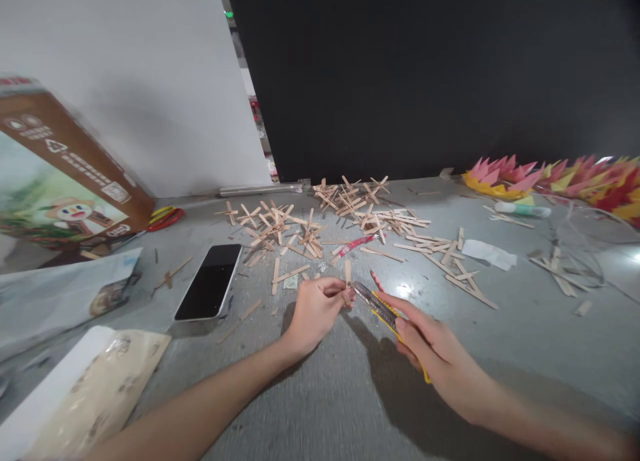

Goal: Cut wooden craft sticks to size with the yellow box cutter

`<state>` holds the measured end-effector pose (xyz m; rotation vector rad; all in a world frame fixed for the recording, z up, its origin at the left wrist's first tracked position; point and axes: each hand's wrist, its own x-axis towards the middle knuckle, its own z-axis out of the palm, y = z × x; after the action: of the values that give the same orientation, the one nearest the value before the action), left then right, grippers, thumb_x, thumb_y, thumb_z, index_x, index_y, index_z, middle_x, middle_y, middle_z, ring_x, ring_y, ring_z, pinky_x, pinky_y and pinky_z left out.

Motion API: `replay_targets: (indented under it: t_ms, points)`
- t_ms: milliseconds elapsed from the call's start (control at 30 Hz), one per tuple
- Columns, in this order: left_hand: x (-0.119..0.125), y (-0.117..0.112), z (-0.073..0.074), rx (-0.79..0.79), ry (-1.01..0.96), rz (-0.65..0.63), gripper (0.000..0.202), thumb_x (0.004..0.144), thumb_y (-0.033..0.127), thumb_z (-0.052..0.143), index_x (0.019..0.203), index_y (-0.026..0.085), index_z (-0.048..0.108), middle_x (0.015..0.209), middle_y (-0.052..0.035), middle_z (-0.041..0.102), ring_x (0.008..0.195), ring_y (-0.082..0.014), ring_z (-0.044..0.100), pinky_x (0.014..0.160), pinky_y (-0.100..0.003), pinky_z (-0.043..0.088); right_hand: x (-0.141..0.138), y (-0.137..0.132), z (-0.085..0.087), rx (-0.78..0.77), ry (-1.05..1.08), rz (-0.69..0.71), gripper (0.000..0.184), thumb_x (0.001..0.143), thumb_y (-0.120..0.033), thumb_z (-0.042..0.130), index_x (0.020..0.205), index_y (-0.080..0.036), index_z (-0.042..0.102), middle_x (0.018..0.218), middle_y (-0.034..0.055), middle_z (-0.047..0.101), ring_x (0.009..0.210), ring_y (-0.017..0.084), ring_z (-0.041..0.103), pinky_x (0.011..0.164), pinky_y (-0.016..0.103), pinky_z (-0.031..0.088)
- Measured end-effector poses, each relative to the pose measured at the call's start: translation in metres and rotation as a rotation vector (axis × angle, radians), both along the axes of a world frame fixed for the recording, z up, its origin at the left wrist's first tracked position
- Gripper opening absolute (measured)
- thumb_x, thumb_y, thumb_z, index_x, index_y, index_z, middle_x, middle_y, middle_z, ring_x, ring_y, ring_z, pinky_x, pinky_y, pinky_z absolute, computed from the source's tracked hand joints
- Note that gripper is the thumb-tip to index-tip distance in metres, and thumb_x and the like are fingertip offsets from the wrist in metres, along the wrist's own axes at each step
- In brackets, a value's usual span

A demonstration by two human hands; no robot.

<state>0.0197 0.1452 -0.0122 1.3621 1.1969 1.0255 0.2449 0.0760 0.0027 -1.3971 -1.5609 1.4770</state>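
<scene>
My left hand rests on the grey table, its fingers pinched on a short wooden stick that stands up from the fingertips. My right hand grips a yellow utility knife, index finger laid along its top. The blade tip points left and sits right beside the pinched stick. Behind both hands lie several loose sticks and glued stick crosses, with a second heap farther back.
A black phone lies left of my hands. At far left are a printed cardboard box, plastic bags and red and yellow rubber bands. At right lie folded pink and yellow paper shapes, a glue tube and a white scrap.
</scene>
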Motion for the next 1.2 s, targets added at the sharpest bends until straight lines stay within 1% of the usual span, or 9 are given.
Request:
replay_targets:
  t_ms: [400,533,633,700,833,900,967,1067,1200]
  points:
    - [0.002,0.001,0.002,-0.023,-0.046,0.052,0.024,0.081,0.036,0.079,0.073,0.015,0.072,0.07,-0.0069,0.077,0.065,-0.0195,0.072,0.061,-0.026,0.053,-0.012,-0.007,0.008,-0.09,0.103,-0.019,0.063,0.105,-0.061,0.039,0.154,-0.022,0.045,0.066,-0.006,0.038,0.056,0.013,0.04,0.05,0.023,0.034]
    - [0.002,0.001,0.001,-0.085,-0.099,0.062,0.028,0.082,0.04,0.079,0.078,0.014,0.072,0.07,-0.0079,0.077,0.065,-0.0197,0.073,0.062,-0.026,0.055,0.0,-0.008,0.001,0.137,0.026,-0.21,0.058,0.106,-0.056,0.04,0.157,-0.029,0.041,0.07,-0.0033,0.05,0.059,0.014,0.047,0.051,0.024,0.04]
    - [0.002,0.0,0.002,-0.088,-0.098,0.048,0.031,0.081,0.043,0.08,0.081,0.013,0.071,0.069,-0.0073,0.076,0.064,-0.0196,0.073,0.061,-0.026,0.056,0.009,0.0,-0.007,0.28,-0.02,-0.21,0.056,0.108,-0.051,0.038,0.159,-0.027,0.036,0.072,-0.0022,0.056,0.059,0.015,0.051,0.053,0.025,0.044]
    - [0.003,-0.001,0.003,-0.084,-0.094,0.044,0.034,0.081,0.043,0.08,0.094,0.014,0.071,0.072,-0.0061,0.077,0.063,-0.0198,0.074,0.063,-0.027,0.056,0.011,0.009,-0.01,0.371,-0.081,-0.189,0.054,0.108,-0.049,0.04,0.156,-0.025,0.041,0.078,0.0002,0.063,0.065,0.017,0.057,0.059,0.026,0.048]
    - [0.003,-0.004,0.005,-0.088,-0.071,-0.014,0.05,0.082,0.041,0.079,0.124,0.017,0.064,0.078,-0.004,0.081,0.064,-0.0205,0.076,0.067,-0.029,0.058,0.007,0.026,-0.004,0.431,-0.206,-0.154,0.044,0.103,-0.051,0.051,0.136,-0.023,0.059,0.114,0.0083,0.071,0.096,0.022,0.068,0.079,0.03,0.054]
    - [0.004,-0.006,0.006,-0.079,-0.038,-0.057,0.048,0.082,0.04,0.078,0.123,0.018,0.064,0.078,-0.0036,0.081,0.064,-0.0205,0.076,0.067,-0.029,0.058,0.005,0.031,0.001,0.386,-0.202,-0.164,0.04,0.1,-0.052,0.055,0.125,-0.022,0.063,0.105,0.007,0.072,0.083,0.02,0.068,0.069,0.028,0.054]
    - [0.004,-0.008,0.006,-0.049,0.007,-0.094,0.047,0.083,0.039,0.077,0.123,0.019,0.064,0.076,-0.0031,0.08,0.064,-0.0201,0.075,0.069,-0.029,0.057,0.003,0.034,0.004,0.316,-0.176,-0.155,0.037,0.097,-0.054,0.059,0.109,-0.02,0.066,0.084,0.0023,0.07,0.063,0.015,0.06,0.057,0.025,0.048]
    - [0.005,-0.011,0.005,0.017,0.087,-0.114,0.046,0.086,0.039,0.075,0.126,0.019,0.063,0.073,-0.0018,0.079,0.064,-0.0188,0.074,0.067,-0.027,0.055,-0.002,0.039,0.01,0.204,-0.137,-0.119,0.039,0.092,-0.057,0.064,0.084,-0.02,0.064,0.059,-0.0056,0.054,0.044,0.009,0.045,0.045,0.023,0.036]
    - [0.005,-0.014,0.004,0.097,0.116,-0.13,0.044,0.088,0.036,0.072,0.127,0.018,0.063,0.076,-0.0022,0.08,0.067,-0.0186,0.075,0.067,-0.026,0.054,-0.015,0.052,0.018,0.132,-0.114,-0.049,0.04,0.09,-0.059,0.064,0.086,-0.02,0.067,0.057,-0.0059,0.052,0.039,0.009,0.041,0.04,0.024,0.028]
